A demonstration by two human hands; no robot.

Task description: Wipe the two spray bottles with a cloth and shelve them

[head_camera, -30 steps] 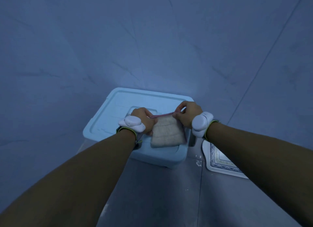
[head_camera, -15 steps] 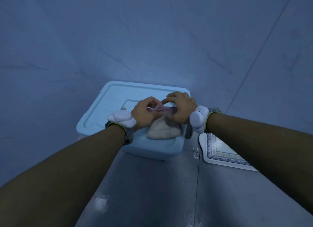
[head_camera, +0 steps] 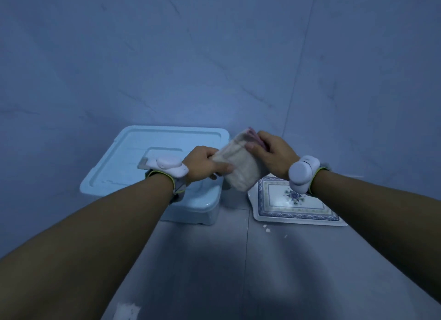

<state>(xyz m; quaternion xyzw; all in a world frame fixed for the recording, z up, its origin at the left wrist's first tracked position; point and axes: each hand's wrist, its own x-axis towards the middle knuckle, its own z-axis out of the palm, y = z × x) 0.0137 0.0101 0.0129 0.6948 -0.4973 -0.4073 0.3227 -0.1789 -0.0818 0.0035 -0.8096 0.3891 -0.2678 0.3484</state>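
Both forearms are reaching forward over a grey tiled floor (head_camera: 195,260) toward a grey marbled wall (head_camera: 214,57). The left hand (head_camera: 205,163) is gripping the near left side of a folded beige cloth (head_camera: 239,163), fingers curled under it and the thumb lying across its face. The right hand (head_camera: 272,156) is closing over the cloth's far right edge, where a thin pink strip (head_camera: 254,134) is showing at the top (whether this is a trim on the cloth or a separate piece is hard to tell in the dim blue light). The cloth is being held up in the air between the two hands, tilted, its lower corner hanging over the gap between a pale blue lidded plastic box (head_camera: 133,157) and a rectangular plate with a blue patterned border (head_camera: 296,207).

The box is sitting on the floor against the wall, under the left wrist, and the plate is lying flat on the floor just beside the box, below the right wrist. Each wrist is wearing a white rounded device on a band: the left wrist device (head_camera: 167,166) and the right wrist device (head_camera: 303,173). A few white specks (head_camera: 266,228) are lying on the floor near the plate's front edge, and a pale smudge (head_camera: 126,311) is marking the floor at the bottom of the view.
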